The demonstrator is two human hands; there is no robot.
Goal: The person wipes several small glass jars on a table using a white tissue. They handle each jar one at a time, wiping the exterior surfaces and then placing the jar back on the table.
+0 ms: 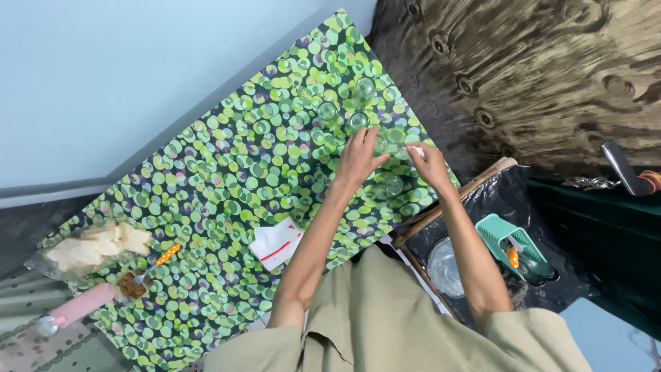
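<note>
My left hand (358,157) grips a clear drinking glass (387,142) that stands on a table with a green circle-patterned cloth (227,172). My right hand (428,164) is beside it, pinching a small white cloth or tissue (416,151) against the glass. Several more clear glasses stand close around: one (365,87) farthest away, one (328,111) to its left, one (357,121) just beyond my left hand, and one (394,184) nearer to me between my wrists.
A white paper packet with a red stripe (275,242) lies near my left forearm. At the table's left end are a bag of pale crackers (89,249), a fork with an orange handle (157,263) and a pink bottle (77,308). A black-lined basket (496,200) holds a teal caddy (513,244).
</note>
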